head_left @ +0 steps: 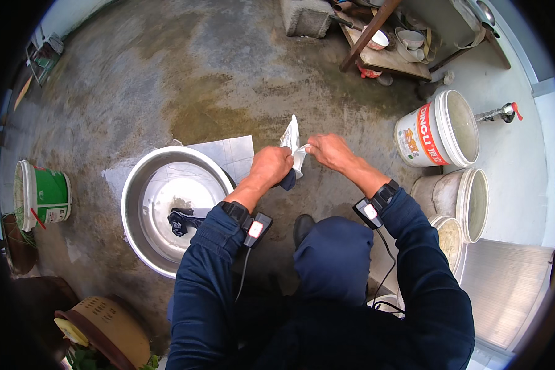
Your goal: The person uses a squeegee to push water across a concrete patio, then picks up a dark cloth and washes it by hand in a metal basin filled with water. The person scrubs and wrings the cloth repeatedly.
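In front of me, my left hand (pixel 271 165) is closed on a white packet (pixel 292 134), with a dark cloth (pixel 287 180) hanging beneath the same hand. Fingertips of my right hand (pixel 328 149) pinch the packet's right edge, which looks pulled out or folded there. What the packet holds cannot be seen. To the left of my left hand, a wide metal basin (pixel 134 185) stands on the floor; a wet-looking dark cloth (pixel 179 223) lies in it, in what looks like shallow water.
White buckets (pixel 411 134) stand at the right below a wall tap (pixel 506 112). A low wooden table (pixel 388 62) holds bowls at the upper right. A green bucket (pixel 53 193) is at the far left, a brown planter (pixel 111 328) at the lower left. Tiles (pixel 236 152) lie behind the basin.
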### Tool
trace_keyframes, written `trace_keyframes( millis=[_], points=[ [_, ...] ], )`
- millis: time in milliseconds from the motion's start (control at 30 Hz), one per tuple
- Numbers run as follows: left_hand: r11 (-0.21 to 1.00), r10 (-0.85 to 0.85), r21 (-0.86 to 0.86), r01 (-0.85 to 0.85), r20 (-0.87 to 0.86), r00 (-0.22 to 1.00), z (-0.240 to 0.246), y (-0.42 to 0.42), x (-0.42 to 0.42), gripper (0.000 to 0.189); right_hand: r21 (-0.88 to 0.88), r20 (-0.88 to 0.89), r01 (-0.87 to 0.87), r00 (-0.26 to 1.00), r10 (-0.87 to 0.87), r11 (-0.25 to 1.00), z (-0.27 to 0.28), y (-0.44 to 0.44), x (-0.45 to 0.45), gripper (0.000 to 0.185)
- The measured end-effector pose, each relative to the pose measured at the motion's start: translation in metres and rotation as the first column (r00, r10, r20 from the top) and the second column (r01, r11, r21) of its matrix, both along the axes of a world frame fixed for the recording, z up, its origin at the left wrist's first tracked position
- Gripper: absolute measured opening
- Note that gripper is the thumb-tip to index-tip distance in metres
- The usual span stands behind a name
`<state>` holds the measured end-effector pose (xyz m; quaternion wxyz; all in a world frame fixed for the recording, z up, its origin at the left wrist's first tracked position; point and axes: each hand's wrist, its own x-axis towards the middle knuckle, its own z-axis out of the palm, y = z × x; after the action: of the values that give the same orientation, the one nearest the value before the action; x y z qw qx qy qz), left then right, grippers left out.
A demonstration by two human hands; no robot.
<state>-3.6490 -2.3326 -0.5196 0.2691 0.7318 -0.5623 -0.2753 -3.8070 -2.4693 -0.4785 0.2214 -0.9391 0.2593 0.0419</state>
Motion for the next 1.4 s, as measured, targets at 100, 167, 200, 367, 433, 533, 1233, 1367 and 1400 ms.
trace_keyframes(
  millis=[100, 167, 200, 367, 433, 533, 1233, 1367, 1400],
  points=[
    [0.999, 0.034, 0.012, -0.034, -0.036, 0.999, -0.002, -0.001, -0.003, 0.024, 0.04, 0.09, 0.009, 0.996, -0.012, 0.999, 0.001, 0.011, -0.009, 0.022],
    [0.999, 0.054, 0.003, -0.054, -0.058, 0.997, -0.003, -0.002, -0.006, 0.024, 0.1, 0.247, 0.052, 0.966, -0.076, 0.994, 0.0, 0.022, -0.019, 0.022],
    [0.998, 0.064, -0.009, -0.065, -0.068, 0.996, -0.003, -0.002, -0.006, 0.024, 0.171, 0.21, 0.17, 0.956, -0.205, 0.97, 0.0, 0.029, -0.024, 0.023],
    [0.997, 0.083, 0.011, -0.083, -0.098, 0.992, -0.001, -0.001, -0.006, 0.024, 0.314, -0.009, 0.387, 0.914, -0.405, 0.867, 0.015, 0.057, -0.046, 0.028],
    [0.996, 0.09, 0.029, -0.087, -0.092, 0.992, 0.001, 0.0, -0.006, 0.024, 0.138, 0.143, 0.142, 0.976, -0.161, 0.98, 0.022, 0.063, -0.046, 0.031],
    [0.997, 0.068, 0.036, -0.065, -0.1, 0.993, 0.003, -0.001, -0.007, 0.025, -0.158, 0.354, 0.01, 0.934, 0.048, 0.987, 0.025, 0.06, -0.034, 0.035],
    [0.997, 0.077, -0.026, -0.077, 0.006, 0.997, -0.006, 0.004, -0.012, 0.023, 0.051, 0.021, 0.062, 0.998, -0.063, 0.997, -0.018, 0.002, 0.0, 0.023],
    [0.998, 0.069, -0.01, -0.069, 0.0, 0.998, -0.007, 0.004, -0.015, 0.023, 0.045, 0.057, 0.055, 0.997, -0.058, 0.997, -0.02, 0.0, -0.005, 0.023],
    [0.997, 0.078, -0.017, -0.078, -0.009, 0.997, -0.007, 0.004, -0.015, 0.023, 0.07, 0.049, 0.089, 0.995, -0.092, 0.994, -0.02, 0.0, -0.005, 0.023]
  ],
)
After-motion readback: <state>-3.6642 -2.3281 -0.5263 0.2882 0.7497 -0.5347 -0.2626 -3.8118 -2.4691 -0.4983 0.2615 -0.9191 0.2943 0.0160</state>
